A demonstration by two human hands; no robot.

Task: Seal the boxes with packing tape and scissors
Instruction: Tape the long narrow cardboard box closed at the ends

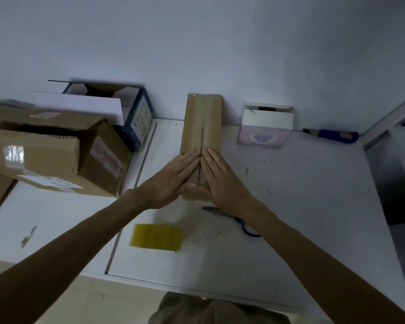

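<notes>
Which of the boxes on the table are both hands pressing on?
The narrow brown box in the centre: the left hand and right hand lie flat along its top seam. No hand touches the others.

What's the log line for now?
left hand, right hand: flat on brown box seam | tape roll: on table | scissors: on table

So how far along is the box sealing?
Apparently done: the long brown cardboard box has flaps shut, glossy tape seemingly along its seam. In hand: left hand and right hand press flat on its near end. Left: the big brown carton and blue-and-white box stand open; yellowish tape roll and blue-handled scissors lie nearby.
</notes>
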